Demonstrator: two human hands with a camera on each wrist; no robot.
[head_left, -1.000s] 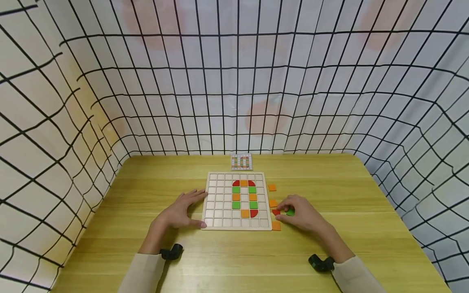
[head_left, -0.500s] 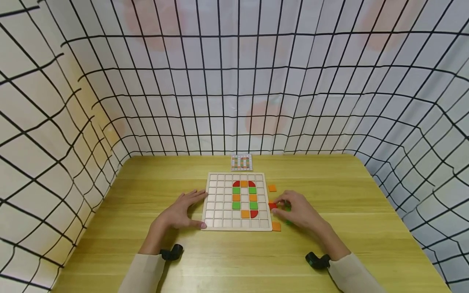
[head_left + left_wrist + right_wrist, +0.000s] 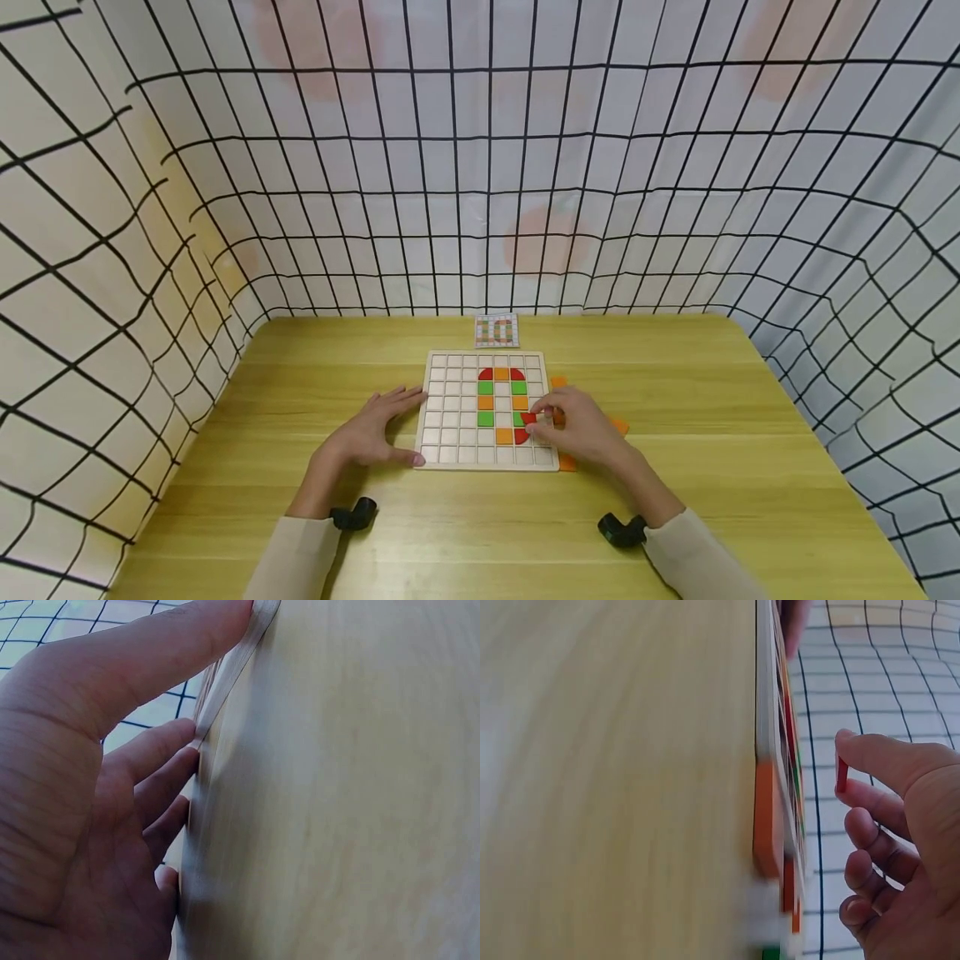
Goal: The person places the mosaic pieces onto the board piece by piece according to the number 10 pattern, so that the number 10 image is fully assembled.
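Observation:
My right hand (image 3: 581,425) pinches a red tile (image 3: 528,418) between thumb and forefinger, over the right part of a pale wooden grid board (image 3: 453,412). The right wrist view shows that red tile (image 3: 842,774) edge-on, raised off the board. Green (image 3: 486,419), orange (image 3: 504,436) and rounded red tiles (image 3: 521,436) form a ring in the grid. My left hand (image 3: 367,433) rests at the board's left side, its fingers along the edge and its thumb at the near corner. In the left wrist view, the left hand (image 3: 67,780) has extended fingers touching the edge.
Loose orange tiles (image 3: 567,462) lie along the board's right edge, partly covered by the right hand. Another orange tile (image 3: 619,426) shows beyond the wrist. A small printed pattern card (image 3: 497,331) lies behind the board. Black wire mesh (image 3: 487,192) stands around the wooden table (image 3: 450,533).
My right hand has picked up the red tile from the right of the board and carried it left, over the grid. The left hand has stayed in place.

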